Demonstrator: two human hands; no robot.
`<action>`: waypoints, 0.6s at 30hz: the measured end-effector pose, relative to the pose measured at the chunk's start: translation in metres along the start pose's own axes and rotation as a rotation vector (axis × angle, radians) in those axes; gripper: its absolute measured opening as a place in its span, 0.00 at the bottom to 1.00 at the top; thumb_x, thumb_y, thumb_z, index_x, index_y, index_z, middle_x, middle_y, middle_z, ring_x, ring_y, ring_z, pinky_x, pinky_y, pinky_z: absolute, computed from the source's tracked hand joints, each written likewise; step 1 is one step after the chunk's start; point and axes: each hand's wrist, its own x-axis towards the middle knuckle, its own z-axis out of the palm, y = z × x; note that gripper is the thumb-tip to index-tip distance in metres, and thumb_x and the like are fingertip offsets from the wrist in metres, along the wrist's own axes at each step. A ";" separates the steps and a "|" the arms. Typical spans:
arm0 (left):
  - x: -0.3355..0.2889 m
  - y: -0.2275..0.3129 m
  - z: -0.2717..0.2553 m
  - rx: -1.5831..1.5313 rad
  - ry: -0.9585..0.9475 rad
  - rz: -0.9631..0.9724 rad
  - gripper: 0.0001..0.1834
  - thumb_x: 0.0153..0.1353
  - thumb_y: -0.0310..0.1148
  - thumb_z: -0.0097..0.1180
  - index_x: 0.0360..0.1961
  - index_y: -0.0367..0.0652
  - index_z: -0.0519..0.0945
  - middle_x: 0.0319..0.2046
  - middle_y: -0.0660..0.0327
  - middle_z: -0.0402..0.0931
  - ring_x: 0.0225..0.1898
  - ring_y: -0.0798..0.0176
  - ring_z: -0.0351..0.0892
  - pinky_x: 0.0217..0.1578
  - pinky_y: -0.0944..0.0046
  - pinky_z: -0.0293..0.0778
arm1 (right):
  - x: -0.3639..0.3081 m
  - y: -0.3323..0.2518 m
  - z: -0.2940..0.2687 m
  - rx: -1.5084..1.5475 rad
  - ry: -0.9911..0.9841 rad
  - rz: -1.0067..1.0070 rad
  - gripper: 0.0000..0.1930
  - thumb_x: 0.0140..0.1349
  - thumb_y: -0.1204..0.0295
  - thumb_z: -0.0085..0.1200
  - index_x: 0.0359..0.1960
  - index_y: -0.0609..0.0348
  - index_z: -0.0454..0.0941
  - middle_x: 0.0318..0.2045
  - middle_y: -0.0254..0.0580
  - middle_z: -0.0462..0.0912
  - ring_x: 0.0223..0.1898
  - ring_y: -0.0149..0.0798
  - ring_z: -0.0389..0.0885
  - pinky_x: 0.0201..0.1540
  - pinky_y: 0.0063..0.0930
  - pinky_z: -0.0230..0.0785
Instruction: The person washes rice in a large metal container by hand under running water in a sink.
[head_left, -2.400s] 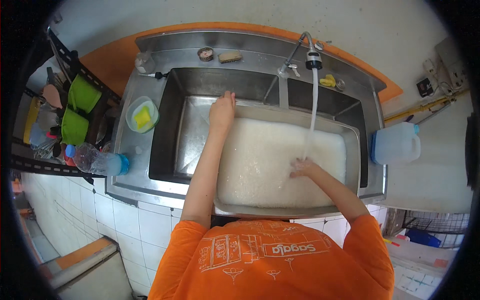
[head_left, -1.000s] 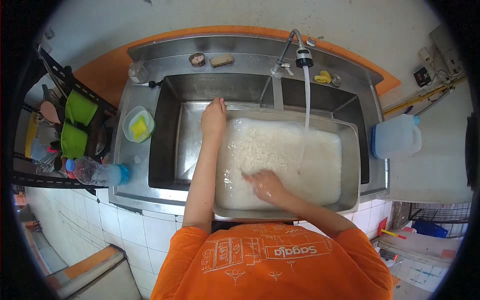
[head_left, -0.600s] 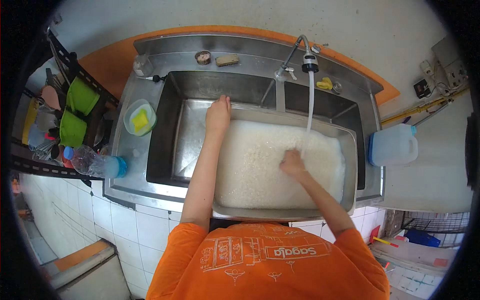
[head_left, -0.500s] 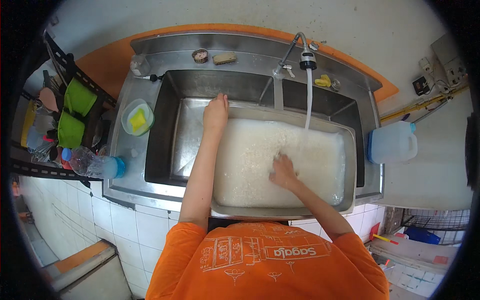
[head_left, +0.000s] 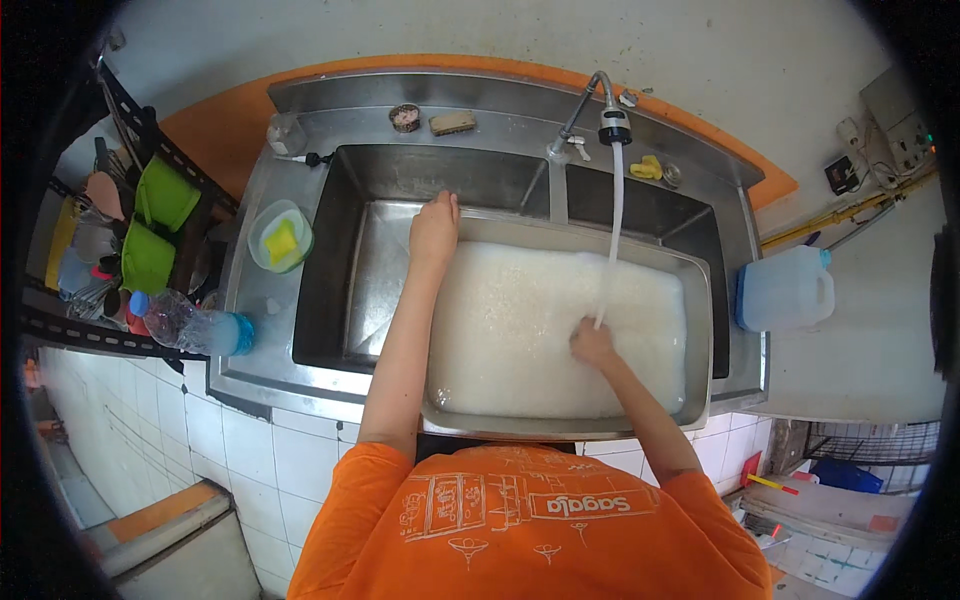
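Note:
A deep rectangular metal pan (head_left: 560, 428) sits across the sink, holding cloudy white water with pale, rice-like grains (head_left: 510, 330). At the pan's far left corner, my left hand (head_left: 435, 232) is closed on the rim. My right hand (head_left: 593, 343) dips into the cloudy water right of the middle, its fingers hidden below the surface. A stream of water (head_left: 616, 210) falls from the faucet (head_left: 613, 122) into the pan, landing at my right hand.
The pan spans the two-basin steel sink (head_left: 400, 180). Left of it are a bowl (head_left: 262, 262) with a yellow sponge (head_left: 281, 240) and a plastic bottle (head_left: 195, 325). A scrub block (head_left: 452, 122) and yellow cloth (head_left: 648, 167) lie behind. A jug (head_left: 785, 290) stands at the right.
My right hand has moved a little to the right and sunk deeper, its fingers now under water below the stream. My left hand keeps its place on the rim.

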 end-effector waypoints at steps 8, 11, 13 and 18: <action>-0.004 -0.013 -0.003 -0.007 0.041 -0.002 0.18 0.66 0.39 0.37 0.32 0.34 0.74 0.29 0.43 0.77 0.31 0.40 0.77 0.33 0.46 0.73 | -0.035 0.003 -0.061 -0.274 -0.224 -0.284 0.26 0.49 0.53 0.53 0.42 0.64 0.76 0.46 0.60 0.74 0.53 0.58 0.70 0.55 0.49 0.61; 0.000 0.002 -0.002 -0.011 0.017 0.019 0.18 0.66 0.39 0.37 0.31 0.35 0.74 0.27 0.43 0.77 0.30 0.40 0.77 0.32 0.46 0.73 | 0.028 0.024 -0.023 -0.374 -0.214 -0.086 0.26 0.51 0.53 0.51 0.43 0.63 0.76 0.47 0.59 0.75 0.54 0.57 0.69 0.54 0.51 0.60; 0.001 0.006 0.000 -0.013 0.006 0.015 0.18 0.66 0.39 0.37 0.31 0.35 0.74 0.26 0.43 0.77 0.29 0.40 0.77 0.32 0.46 0.73 | 0.054 0.031 0.009 -0.275 -0.107 -0.095 0.26 0.51 0.52 0.51 0.43 0.63 0.76 0.49 0.57 0.73 0.54 0.57 0.69 0.57 0.52 0.57; -0.004 -0.021 0.001 0.014 0.059 0.015 0.18 0.66 0.39 0.37 0.30 0.36 0.74 0.25 0.44 0.77 0.29 0.40 0.77 0.31 0.46 0.73 | -0.045 -0.009 -0.028 -0.096 0.245 -0.622 0.21 0.51 0.57 0.54 0.37 0.64 0.79 0.44 0.57 0.77 0.49 0.53 0.74 0.60 0.50 0.49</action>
